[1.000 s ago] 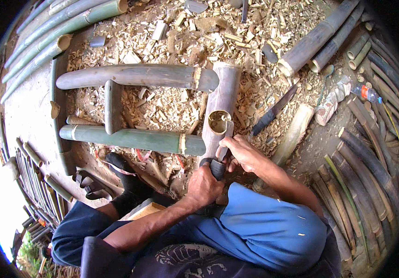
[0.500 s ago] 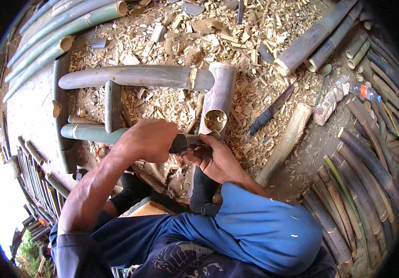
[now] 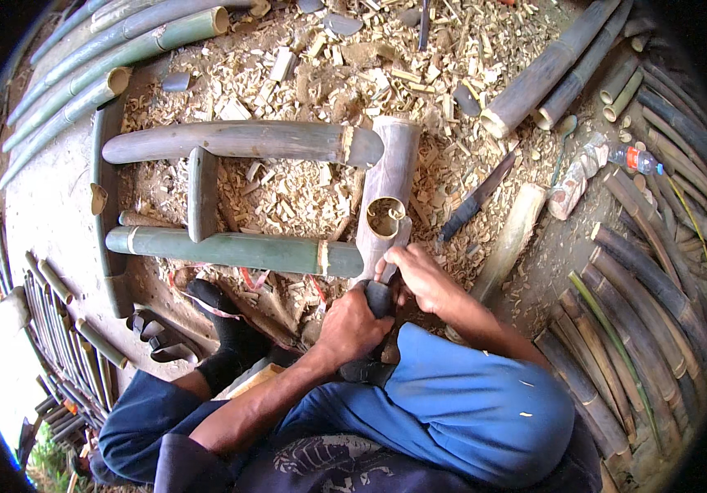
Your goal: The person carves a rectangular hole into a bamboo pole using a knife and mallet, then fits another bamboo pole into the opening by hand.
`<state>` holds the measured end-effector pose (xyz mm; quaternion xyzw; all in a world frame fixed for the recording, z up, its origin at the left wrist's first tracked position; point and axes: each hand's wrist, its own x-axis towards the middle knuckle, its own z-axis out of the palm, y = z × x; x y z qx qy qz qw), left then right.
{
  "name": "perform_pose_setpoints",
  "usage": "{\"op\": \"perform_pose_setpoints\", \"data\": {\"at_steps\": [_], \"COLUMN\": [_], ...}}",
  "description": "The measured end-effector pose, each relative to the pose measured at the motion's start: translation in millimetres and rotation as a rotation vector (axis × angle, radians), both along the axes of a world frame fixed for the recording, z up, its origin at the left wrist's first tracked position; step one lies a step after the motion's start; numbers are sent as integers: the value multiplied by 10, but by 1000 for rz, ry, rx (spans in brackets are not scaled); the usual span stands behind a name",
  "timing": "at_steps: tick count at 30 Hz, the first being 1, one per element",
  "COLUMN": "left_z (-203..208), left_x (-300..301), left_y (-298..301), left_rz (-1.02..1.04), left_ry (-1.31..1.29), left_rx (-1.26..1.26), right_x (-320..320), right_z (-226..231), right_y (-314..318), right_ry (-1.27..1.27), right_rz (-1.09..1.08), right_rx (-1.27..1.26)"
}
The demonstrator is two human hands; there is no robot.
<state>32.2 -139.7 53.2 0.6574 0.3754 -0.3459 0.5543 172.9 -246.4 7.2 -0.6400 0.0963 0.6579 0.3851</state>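
Note:
My left hand (image 3: 352,324) is closed round the dark wrapped handle (image 3: 379,298) of a hand tool, pointing away from me. Closed on the same tool just beyond the handle is my right hand (image 3: 417,278); its fingers hide most of the blade. The tool lies over the near end of a grey bamboo post (image 3: 397,168), close to a round hole with curled shavings in it. A grey bamboo rail (image 3: 230,138) and a green bamboo rail (image 3: 230,249) run left from this post, with a short crosspiece (image 3: 202,193) between them and another post (image 3: 110,238) at the far left.
Wood shavings (image 3: 287,99) cover the ground. Right of the post lie a long knife (image 3: 462,215), a pale bamboo length (image 3: 511,238) and a plastic bottle (image 3: 637,159). Bamboo poles (image 3: 633,329) are stacked at right, others (image 3: 164,33) at upper left. A sandal (image 3: 164,337) lies near my foot.
My left hand has swung right and nearer me with the handle, uncovering the green rail. My right hand has shifted right, and the tool now points away from me instead of rightward.

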Motion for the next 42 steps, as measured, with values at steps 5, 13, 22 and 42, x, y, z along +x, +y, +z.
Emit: {"op": "perform_pose_setpoints", "data": {"at_steps": [5, 13, 22, 42], "left_z": [-116, 141, 537, 736], "left_x": [-487, 329, 988, 1081], "left_y": [384, 1444, 1084, 938], "left_rz": [74, -476, -917, -935], "left_ry": [7, -117, -504, -331], "left_rx": [5, 692, 963, 892], "right_x": [-193, -332, -343, -304], "right_z": [98, -131, -465, -291], "right_y": [274, 574, 424, 449], "right_ry": [95, 349, 720, 596], "right_rz": [-155, -724, -1167, -1153], "right_rx": [37, 551, 640, 541]}}
